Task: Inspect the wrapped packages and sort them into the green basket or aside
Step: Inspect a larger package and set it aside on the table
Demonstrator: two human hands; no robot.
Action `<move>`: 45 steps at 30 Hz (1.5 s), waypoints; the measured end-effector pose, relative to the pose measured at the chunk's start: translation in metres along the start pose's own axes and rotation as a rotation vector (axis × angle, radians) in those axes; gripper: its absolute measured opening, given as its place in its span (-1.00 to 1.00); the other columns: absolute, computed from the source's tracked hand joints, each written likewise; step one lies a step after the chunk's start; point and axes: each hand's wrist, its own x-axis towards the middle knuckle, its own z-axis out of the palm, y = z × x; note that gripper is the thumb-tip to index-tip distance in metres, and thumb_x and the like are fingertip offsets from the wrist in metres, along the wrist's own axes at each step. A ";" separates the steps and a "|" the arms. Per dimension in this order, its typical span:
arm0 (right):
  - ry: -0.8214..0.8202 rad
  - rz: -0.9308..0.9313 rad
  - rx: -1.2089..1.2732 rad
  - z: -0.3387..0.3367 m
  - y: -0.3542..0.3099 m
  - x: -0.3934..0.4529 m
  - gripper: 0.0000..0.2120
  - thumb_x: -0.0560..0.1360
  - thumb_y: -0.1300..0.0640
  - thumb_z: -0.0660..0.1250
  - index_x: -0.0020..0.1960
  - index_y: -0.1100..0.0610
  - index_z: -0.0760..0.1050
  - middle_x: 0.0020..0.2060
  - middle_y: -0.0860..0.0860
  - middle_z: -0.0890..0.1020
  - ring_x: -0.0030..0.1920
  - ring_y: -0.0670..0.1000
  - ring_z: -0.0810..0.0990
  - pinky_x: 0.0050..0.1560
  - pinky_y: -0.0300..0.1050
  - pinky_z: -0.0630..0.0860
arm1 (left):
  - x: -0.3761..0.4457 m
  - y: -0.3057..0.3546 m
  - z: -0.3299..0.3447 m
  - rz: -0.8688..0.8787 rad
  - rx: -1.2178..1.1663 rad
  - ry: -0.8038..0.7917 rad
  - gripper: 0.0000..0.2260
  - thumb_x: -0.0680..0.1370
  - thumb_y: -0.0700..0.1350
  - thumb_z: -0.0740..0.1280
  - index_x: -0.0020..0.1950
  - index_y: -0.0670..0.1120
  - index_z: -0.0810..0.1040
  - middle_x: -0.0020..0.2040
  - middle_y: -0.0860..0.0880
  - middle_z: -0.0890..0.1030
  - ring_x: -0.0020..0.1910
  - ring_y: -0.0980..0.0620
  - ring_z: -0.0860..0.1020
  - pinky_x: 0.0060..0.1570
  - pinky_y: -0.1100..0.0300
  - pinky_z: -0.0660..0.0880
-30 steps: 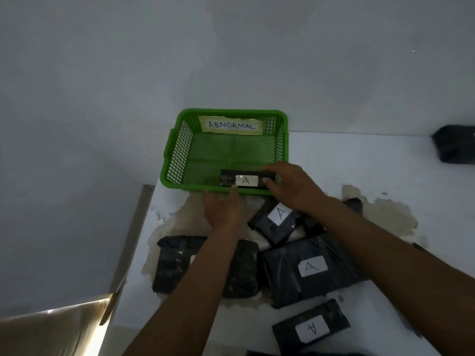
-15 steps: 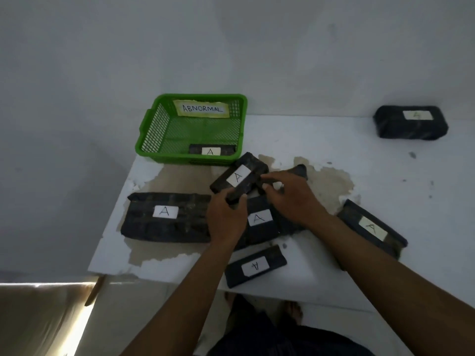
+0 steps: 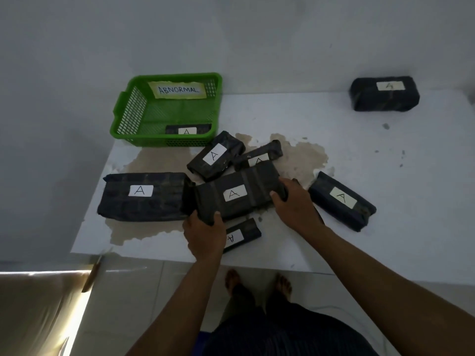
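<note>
A black wrapped package [image 3: 237, 195] with a white "A" label lies in the middle of the table. My left hand [image 3: 204, 233] grips its near left corner and my right hand [image 3: 295, 202] grips its right end. The green basket [image 3: 128, 116], labelled "ABNORMAL", stands at the back left with one small black package [image 3: 189, 129] inside at its front wall. Other black "A" packages lie around: a big one at the left [image 3: 142, 196], two small ones behind [image 3: 216, 155] [image 3: 259, 155], one at the right [image 3: 341, 200], one under my left hand [image 3: 243, 233].
A lone black package [image 3: 385, 93] sits at the far right against the wall. The white table [image 3: 359, 155] has a brown worn patch in the middle. Its near edge runs just below my hands; my bare feet and tiled floor show beneath.
The small package was left in the basket. My hands came back to the pile, handled a small package, set it down, and now grip the larger middle package.
</note>
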 end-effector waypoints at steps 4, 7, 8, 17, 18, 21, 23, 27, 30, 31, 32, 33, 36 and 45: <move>0.021 0.057 -0.028 0.011 -0.003 0.015 -0.52 0.61 0.08 0.30 0.48 0.19 0.32 0.33 0.16 0.48 0.35 0.14 0.43 0.26 -0.08 0.37 | 0.015 -0.008 0.008 -0.067 -0.051 -0.025 -0.39 0.58 0.09 0.33 0.54 -0.16 0.28 0.44 -0.22 0.39 0.38 -0.24 0.41 0.37 -0.10 0.38; 0.005 0.094 -0.121 0.020 0.001 0.033 -0.40 0.60 -0.01 0.29 0.54 0.19 0.21 0.43 0.18 0.41 0.43 0.18 0.34 0.41 0.08 0.31 | 0.026 -0.004 0.013 -0.071 -0.113 -0.054 -0.39 0.60 0.08 0.32 0.56 -0.16 0.24 0.48 -0.19 0.39 0.43 -0.19 0.37 0.40 0.01 0.32; -0.002 0.109 -0.159 0.021 0.002 0.038 -0.38 0.60 -0.04 0.28 0.55 0.19 0.19 0.44 0.18 0.40 0.44 0.20 0.33 0.42 0.09 0.29 | 0.030 -0.003 0.015 -0.065 -0.133 -0.067 -0.38 0.61 0.08 0.32 0.57 -0.15 0.22 0.49 -0.17 0.38 0.45 -0.17 0.36 0.41 0.03 0.30; -0.011 0.207 -0.201 0.028 0.001 0.052 -0.45 0.53 -0.14 0.33 0.43 0.06 0.35 0.29 0.13 0.54 0.39 0.21 0.38 0.39 0.16 0.32 | 0.041 0.002 0.021 -0.080 -0.227 -0.056 -0.35 0.53 -0.03 0.45 0.55 -0.14 0.27 0.44 -0.14 0.44 0.39 -0.14 0.43 0.42 0.01 0.36; 0.008 0.220 -0.164 0.025 0.001 0.050 -0.46 0.51 -0.13 0.35 0.41 0.07 0.37 0.27 0.13 0.56 0.36 0.21 0.42 0.37 0.13 0.36 | 0.040 0.006 0.021 -0.064 -0.238 -0.045 -0.36 0.53 -0.04 0.45 0.54 -0.14 0.28 0.44 -0.14 0.45 0.39 -0.14 0.43 0.41 0.02 0.36; 0.046 0.272 0.001 0.016 0.003 0.045 -0.46 0.49 -0.11 0.42 0.37 0.11 0.40 0.22 0.12 0.59 0.24 0.17 0.54 0.26 0.06 0.45 | 0.037 0.024 0.016 -0.016 -0.261 -0.004 -0.35 0.51 -0.03 0.47 0.52 -0.15 0.29 0.42 -0.13 0.45 0.36 -0.13 0.45 0.36 0.02 0.39; 0.094 0.260 0.105 0.011 0.001 0.043 -0.44 0.45 -0.09 0.47 0.34 0.13 0.43 0.21 0.13 0.59 0.19 0.16 0.57 0.24 0.12 0.52 | 0.037 0.035 0.012 0.022 -0.272 0.017 -0.37 0.50 -0.02 0.47 0.50 -0.14 0.32 0.40 -0.13 0.46 0.35 -0.12 0.46 0.35 0.01 0.41; 0.154 0.191 0.284 -0.003 -0.007 0.045 -0.48 0.43 0.01 0.52 0.28 0.22 0.51 0.16 0.19 0.60 0.11 0.16 0.61 0.15 0.08 0.60 | 0.041 0.054 0.001 0.135 -0.289 0.048 -0.42 0.48 0.03 0.48 0.44 -0.12 0.42 0.35 -0.11 0.51 0.30 -0.10 0.50 0.34 -0.05 0.45; 0.220 0.112 0.406 -0.017 -0.019 0.044 -0.48 0.45 0.06 0.52 0.33 0.20 0.47 0.22 0.13 0.49 0.14 0.06 0.55 0.15 -0.09 0.56 | 0.041 0.073 -0.010 0.205 -0.286 0.064 -0.39 0.47 0.06 0.49 0.43 -0.13 0.41 0.32 -0.10 0.50 0.26 -0.08 0.50 0.27 0.02 0.48; 0.247 0.097 0.444 -0.023 -0.025 0.043 -0.44 0.44 0.05 0.53 0.37 0.17 0.43 0.24 0.10 0.42 0.17 0.03 0.50 0.18 -0.12 0.53 | 0.039 0.080 -0.014 0.219 -0.322 0.053 -0.38 0.46 0.04 0.51 0.43 -0.13 0.39 0.31 -0.10 0.49 0.25 -0.06 0.51 0.22 0.09 0.49; 0.273 0.077 0.480 -0.029 -0.030 0.044 -0.40 0.44 0.05 0.53 0.39 0.14 0.39 0.25 0.08 0.38 0.19 0.01 0.47 0.19 -0.14 0.50 | 0.038 0.088 -0.017 0.224 -0.369 0.036 -0.37 0.45 0.01 0.52 0.43 -0.12 0.36 0.30 -0.09 0.48 0.23 -0.04 0.51 0.17 0.15 0.49; 0.288 0.055 0.505 -0.036 -0.035 0.044 -0.38 0.44 0.06 0.53 0.41 0.13 0.37 0.25 0.07 0.37 0.20 0.00 0.45 0.19 -0.15 0.48 | 0.036 0.097 -0.021 0.233 -0.411 0.025 -0.34 0.44 -0.01 0.54 0.44 -0.12 0.34 0.30 -0.09 0.47 0.22 -0.02 0.51 0.14 0.18 0.49; 0.291 -0.013 0.640 -0.061 -0.051 0.045 -0.37 0.44 0.10 0.54 0.41 0.12 0.34 0.24 0.08 0.49 0.17 0.00 0.57 0.10 -0.20 0.56 | 0.032 0.127 -0.036 0.292 -0.475 -0.006 -0.37 0.42 -0.02 0.56 0.41 -0.13 0.40 0.26 -0.05 0.49 0.17 0.02 0.53 0.03 0.30 0.50; 0.288 -0.164 0.793 -0.145 -0.114 0.050 -0.60 0.45 0.17 0.53 0.24 0.13 0.52 0.04 0.02 0.67 -0.03 -0.05 0.67 -0.17 -0.29 0.63 | 0.028 0.215 -0.075 0.436 -0.637 -0.218 -0.42 0.44 0.00 0.54 0.36 -0.10 0.40 0.14 0.01 0.57 0.03 0.11 0.60 -0.08 0.32 0.60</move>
